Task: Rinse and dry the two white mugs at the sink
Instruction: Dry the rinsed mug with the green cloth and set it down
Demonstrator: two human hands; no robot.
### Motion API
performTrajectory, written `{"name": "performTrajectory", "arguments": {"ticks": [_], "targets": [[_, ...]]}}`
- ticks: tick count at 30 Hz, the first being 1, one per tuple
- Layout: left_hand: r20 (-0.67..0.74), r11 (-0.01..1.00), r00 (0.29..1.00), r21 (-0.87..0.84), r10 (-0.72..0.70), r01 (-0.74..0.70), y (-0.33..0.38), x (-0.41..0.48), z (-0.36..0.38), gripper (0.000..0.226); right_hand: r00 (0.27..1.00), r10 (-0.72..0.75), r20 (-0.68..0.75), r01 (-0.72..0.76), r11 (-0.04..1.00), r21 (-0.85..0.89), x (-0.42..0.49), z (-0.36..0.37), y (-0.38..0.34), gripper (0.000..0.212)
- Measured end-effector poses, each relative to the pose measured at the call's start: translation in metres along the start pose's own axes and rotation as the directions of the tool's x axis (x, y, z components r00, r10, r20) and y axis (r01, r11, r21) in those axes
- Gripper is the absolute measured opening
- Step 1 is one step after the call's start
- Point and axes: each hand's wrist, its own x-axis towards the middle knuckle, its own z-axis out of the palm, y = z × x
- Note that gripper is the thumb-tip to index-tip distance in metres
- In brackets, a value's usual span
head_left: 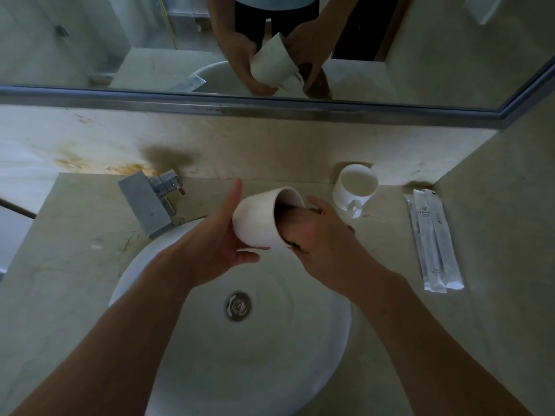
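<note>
One white mug (258, 219) is tilted on its side above the far rim of the round white sink (186, 355), its mouth turned to the right. My left hand (223, 235) cups its base and wall. The fingers of my right hand (318, 232) reach inside the mug's mouth and are hidden there. A second white mug (356, 187) stands upright on the counter at the back right, handle toward me, apart from both hands.
A square metal faucet (147, 202) stands at the sink's back left; no water runs from it. The drain (238, 306) sits at the basin's middle. Two wrapped toiletry packets (432, 241) lie on the right counter. A mirror (120, 40) spans the wall behind.
</note>
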Motion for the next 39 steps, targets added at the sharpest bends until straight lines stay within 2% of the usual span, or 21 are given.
{"name": "performTrajectory", "arguments": {"ticks": [1, 3, 6, 8, 10, 12, 14, 17, 19, 20, 22, 24, 27, 29, 30, 32, 33, 34, 35, 37, 39], "targets": [[-0.017, 1.000, 1.000, -0.008, -0.001, 0.001, 0.000, 0.002, 0.001, 0.085, 0.999, -0.042, -0.026, 0.040, 0.997, -0.071, 0.000, 0.002, -0.001, 0.046], [-0.103, 0.995, 0.992, -0.050, 0.077, -0.082, -0.004, 0.006, 0.007, 0.073, 0.997, -0.048, -0.064, 0.043, 0.995, -0.089, 0.002, 0.005, -0.006, 0.053], [-0.180, 0.975, 0.966, -0.087, 0.185, -0.203, -0.014, 0.013, 0.012, 0.067, 0.997, 0.078, -0.009, -0.078, 0.995, -0.063, 0.007, 0.011, -0.018, 0.061], [-0.241, 0.962, 0.942, -0.080, 0.234, -0.260, -0.017, 0.014, 0.013, 0.076, 0.974, 0.201, 0.107, -0.213, 0.969, 0.124, 0.009, 0.012, -0.025, 0.064], [-0.282, 0.946, 0.911, -0.034, 0.301, -0.323, -0.020, 0.012, 0.017, 0.075, 0.921, 0.316, 0.230, -0.382, 0.848, 0.366, 0.011, 0.007, -0.030, 0.056], [-0.271, 0.923, 0.887, 0.015, 0.374, -0.385, -0.027, 0.010, 0.019, 0.065, 0.880, 0.368, 0.300, -0.474, 0.732, 0.490, 0.012, 0.001, -0.030, 0.045], [-0.192, 0.917, 0.900, 0.002, 0.392, -0.399, -0.027, 0.007, 0.016, 0.059, 0.884, 0.371, 0.286, -0.468, 0.731, 0.496, 0.009, -0.001, -0.027, 0.035], [-0.044, 0.985, 0.989, -0.096, 0.139, -0.143, -0.010, 0.000, 0.003, 0.062, 0.934, 0.291, 0.206, -0.351, 0.850, 0.392, 0.003, 0.002, -0.021, 0.028], [-0.040, 0.997, 0.999, -0.078, -0.004, 0.001, 0.001, -0.004, -0.001, 0.066, 0.968, 0.180, 0.172, -0.225, 0.929, 0.295, 0.002, 0.007, -0.017, 0.034], [-0.073, 0.998, 0.997, -0.056, -0.008, 0.004, 0.004, -0.004, 0.000, 0.062, 0.976, 0.148, 0.158, -0.185, 0.951, 0.249, 0.003, 0.008, -0.018, 0.037], [-0.149, 0.993, 0.983, -0.035, 0.104, -0.111, 0.006, -0.001, 0.006, 0.043, 0.971, 0.185, 0.153, -0.219, 0.943, 0.251, 0.007, 0.009, -0.023, 0.041], [-0.231, 0.975, 0.949, -0.002, 0.216, -0.222, 0.005, 0.001, 0.013, 0.029, 0.941, 0.284, 0.185, -0.334, 0.872, 0.359, 0.009, 0.009, -0.027, 0.044], [-0.257, 0.887, 0.860, 0.273, 0.440, -0.372, -0.005, 0.005, 0.013, 0.027, 0.886, 0.366, 0.286, -0.464, 0.722, 0.513, 0.008, 0.007, -0.030, 0.043], [-0.215, 0.807, 0.821, 0.427, 0.529, -0.408, -0.012, 0.003, 0.010, 0.030, 0.881, 0.374, 0.289, -0.472, 0.699, 0.538, 0.004, 0.005, -0.029, 0.038], [-0.202, 0.823, 0.841, 0.410, 0.502, -0.393, -0.014, 0.001, 0.008, 0.032, 0.891, 0.362, 0.275, -0.454, 0.721, 0.524, 0.003, 0.004, -0.028, 0.037], [-0.166, 0.954, 0.944, 0.138, 0.286, -0.265, -0.009, -0.007, 0.008, 0.033, 0.924, 0.300, 0.237, -0.379, 0.804, 0.458, 0.001, 0.004, -0.025, 0.038], [-0.135, 0.984, 0.974, 0.007, 0.180, -0.180, -0.005, -0.011, 0.009, 0.036, 0.942, 0.260, 0.212, -0.328, 0.848, 0.416, 0.001, 0.006, -0.024, 0.039], [-0.126, 0.991, 0.985, -0.044, 0.116, -0.123, -0.003, -0.013, 0.010, 0.042, 0.954, 0.229, 0.194, -0.289, 0.879, 0.379, 0.001, 0.009, -0.024, 0.040], [-0.127, 0.994, 0.987, -0.024, 0.101, -0.105, -0.001, -0.013, 0.010, 0.046, 0.958, 0.221, 0.182, -0.275, 0.884, 0.378, 0.002, 0.011, -0.026, 0.039], [-0.151, 0.986, 0.974, 0.054, 0.167, -0.160, -0.001, -0.012, 0.010, 0.047, 0.941, 0.279, 0.189, -0.336, 0.830, 0.445, 0.002, 0.014, -0.029, 0.037], [-0.194, 0.943, 0.932, 0.198, 0.306, -0.268, -0.004, -0.010, 0.010, 0.047, 0.891, 0.360, 0.278, -0.455, 0.699, 0.552, 0.000, 0.014, -0.029, 0.038]]}}
